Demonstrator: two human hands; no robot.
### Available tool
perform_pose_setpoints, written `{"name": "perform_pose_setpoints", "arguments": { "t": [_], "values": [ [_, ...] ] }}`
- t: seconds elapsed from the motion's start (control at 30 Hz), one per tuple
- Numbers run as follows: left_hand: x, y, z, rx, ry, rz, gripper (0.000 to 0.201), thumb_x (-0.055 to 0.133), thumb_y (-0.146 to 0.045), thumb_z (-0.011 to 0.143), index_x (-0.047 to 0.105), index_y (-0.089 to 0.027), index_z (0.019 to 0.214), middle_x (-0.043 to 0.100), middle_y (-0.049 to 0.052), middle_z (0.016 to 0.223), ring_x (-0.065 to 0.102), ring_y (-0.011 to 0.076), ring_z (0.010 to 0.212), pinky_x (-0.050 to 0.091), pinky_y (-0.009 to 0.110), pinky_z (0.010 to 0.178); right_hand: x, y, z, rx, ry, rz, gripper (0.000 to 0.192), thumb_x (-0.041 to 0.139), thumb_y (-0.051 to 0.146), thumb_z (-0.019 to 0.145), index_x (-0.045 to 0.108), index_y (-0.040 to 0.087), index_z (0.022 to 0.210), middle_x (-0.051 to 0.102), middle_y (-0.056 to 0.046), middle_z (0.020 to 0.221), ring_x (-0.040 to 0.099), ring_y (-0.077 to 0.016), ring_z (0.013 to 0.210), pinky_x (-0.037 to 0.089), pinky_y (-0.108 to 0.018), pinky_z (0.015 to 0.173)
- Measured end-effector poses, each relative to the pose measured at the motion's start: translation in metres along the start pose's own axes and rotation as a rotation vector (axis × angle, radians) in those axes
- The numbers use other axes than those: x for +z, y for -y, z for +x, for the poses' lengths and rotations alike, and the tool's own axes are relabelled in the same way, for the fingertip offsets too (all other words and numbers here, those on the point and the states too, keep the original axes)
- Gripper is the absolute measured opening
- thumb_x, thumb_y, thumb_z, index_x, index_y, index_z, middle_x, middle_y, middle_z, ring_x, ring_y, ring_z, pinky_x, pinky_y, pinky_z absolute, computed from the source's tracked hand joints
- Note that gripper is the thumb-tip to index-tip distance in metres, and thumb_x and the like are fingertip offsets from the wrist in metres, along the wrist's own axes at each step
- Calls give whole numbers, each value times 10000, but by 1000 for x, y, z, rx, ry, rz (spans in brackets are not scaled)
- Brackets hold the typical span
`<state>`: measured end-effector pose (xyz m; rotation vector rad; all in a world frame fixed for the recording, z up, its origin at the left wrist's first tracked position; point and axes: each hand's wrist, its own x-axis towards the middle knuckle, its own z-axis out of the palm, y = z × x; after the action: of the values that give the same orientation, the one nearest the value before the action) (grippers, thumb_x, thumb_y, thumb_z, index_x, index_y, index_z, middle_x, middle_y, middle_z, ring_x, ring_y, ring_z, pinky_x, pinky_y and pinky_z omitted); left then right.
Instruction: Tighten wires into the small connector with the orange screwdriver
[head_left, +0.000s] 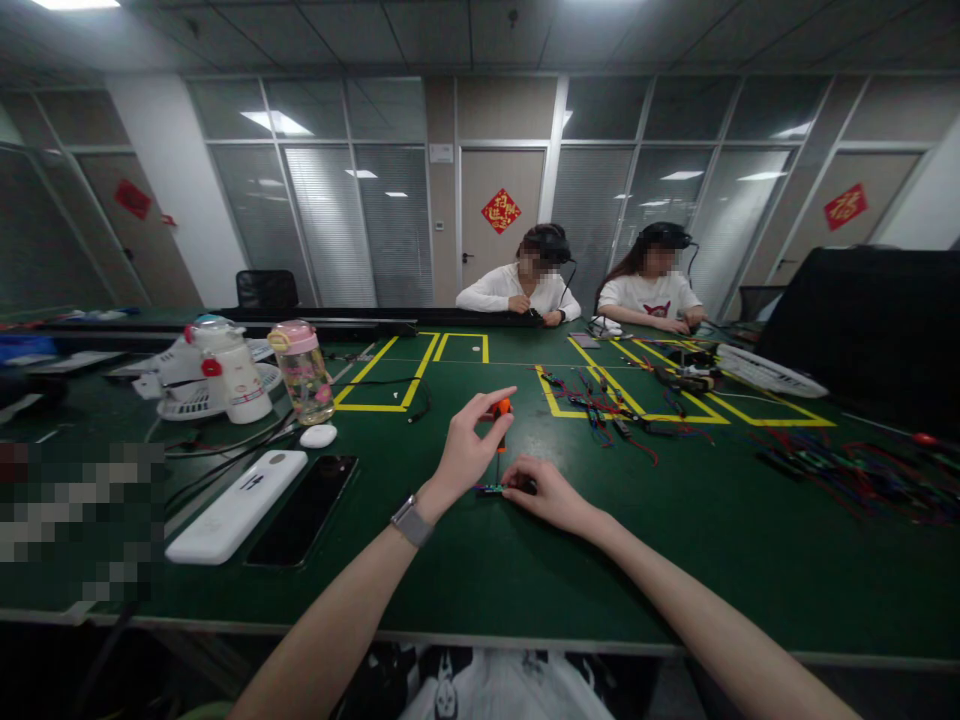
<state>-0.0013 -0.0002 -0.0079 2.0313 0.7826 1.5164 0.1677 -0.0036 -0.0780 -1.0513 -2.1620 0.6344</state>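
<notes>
My left hand (471, 440) has its thumb and fingers around the handle of a screwdriver (503, 408) with an orange top. The screwdriver stands upright, and its thin shaft runs down to a small green circuit board (489, 491) lying on the table. Closed fingers of my right hand (550, 492) hold the right end of this board. That end is hidden under the fingertips, and the contact at the tip is too small to make out.
Wired boards (600, 400) lie ahead to the right; a tangle of wired boards (862, 470) is at far right. A white power bank (238, 505), a phone (304, 512), a pink-lidded bottle (302, 375) and a white bottle (236, 375) stand left. Two people sit opposite.
</notes>
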Motion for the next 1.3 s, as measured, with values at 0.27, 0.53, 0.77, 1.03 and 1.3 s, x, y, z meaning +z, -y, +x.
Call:
{"name": "perform_pose_setpoints", "arguments": {
  "t": [0.27, 0.53, 0.77, 1.03, 1.3],
  "values": [
    [-1, 1, 0, -23, 28, -11, 370, 393, -287, 984, 528, -253, 1327, 601, 74, 1201, 584, 187, 1078, 468, 334, 948, 2, -3, -1, -20, -15, 21, 49, 646, 153, 790, 646, 166, 838, 593, -16, 789, 555, -145, 709, 453, -259, 651],
    [-2, 2, 0, -32, 38, -34, 342, 472, -278, 954, 557, -250, 1284, 624, 56, 1088, 616, 170, 964, 496, 301, 864, 3, -5, 0, -27, -13, 9, 72, 637, 124, 775, 636, 161, 837, 588, -12, 784, 550, -142, 704, 435, -249, 636],
    [-2, 1, -1, -15, 2, 52, 316, 459, -292, 961, 589, -256, 1246, 580, 55, 1083, 580, 164, 966, 483, 297, 867, 4, -7, 0, -26, -15, 0, 89, 630, 115, 774, 643, 166, 846, 592, -9, 785, 554, -140, 707, 443, -248, 642],
    [-2, -2, -2, 53, -94, 150, 258, 570, -272, 903, 643, -238, 1148, 589, 40, 1001, 579, 163, 910, 485, 291, 838, 3, -5, 0, -10, -15, 17, 162, 645, 61, 720, 634, 160, 848, 596, -10, 787, 561, -146, 715, 444, -250, 651],
    [-1, 1, -3, -32, -21, -20, 370, 428, -278, 974, 517, -241, 1331, 625, 69, 1131, 625, 169, 958, 497, 316, 875, 1, -1, -1, -24, -6, -3, 166, 615, 42, 716, 607, 165, 826, 603, -15, 809, 555, -151, 734, 445, -258, 669]
  ]
}}
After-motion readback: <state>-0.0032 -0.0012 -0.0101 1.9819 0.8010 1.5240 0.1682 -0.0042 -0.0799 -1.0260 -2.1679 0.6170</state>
